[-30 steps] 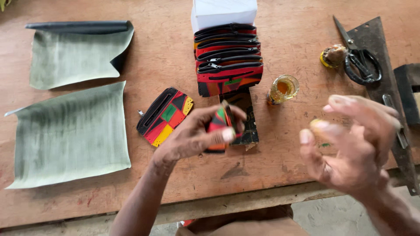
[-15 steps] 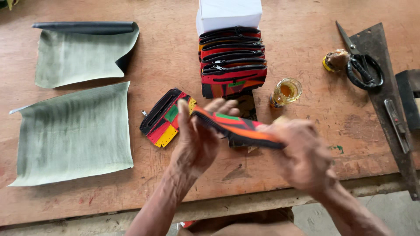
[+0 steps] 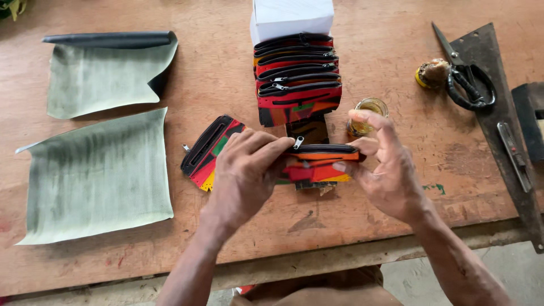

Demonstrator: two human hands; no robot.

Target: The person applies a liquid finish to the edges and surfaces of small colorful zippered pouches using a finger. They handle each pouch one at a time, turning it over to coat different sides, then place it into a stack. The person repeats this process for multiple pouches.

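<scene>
The left hand (image 3: 246,170) and the right hand (image 3: 385,167) held together a small zippered pouch of red, orange and black patterned cloth (image 3: 320,161), just above the worn brown wooden table (image 3: 226,85). The left fingers were closed over the left end of the pouch, with the thumb under it. The right hand pinched the right end between the thumb and the lower fingers, while its index finger stood lifted and free. The black zipper of the pouch faced up, and its silver pull (image 3: 298,141) pointed away from the person.

Just beside the left hand, a second flat pouch of the same red, green and yellow cloth (image 3: 207,150) lay on the table. Behind the hands, a row of similar pouches (image 3: 296,73) stood on edge against a white box (image 3: 292,17). A small glass jar with yellow liquid (image 3: 371,107) stood near the right fingertips. On the left side lay two curled sheets of grey-green leather (image 3: 99,175). Far on the right, black scissors (image 3: 467,85) rested on a dark metal triangle square (image 3: 498,113).
</scene>
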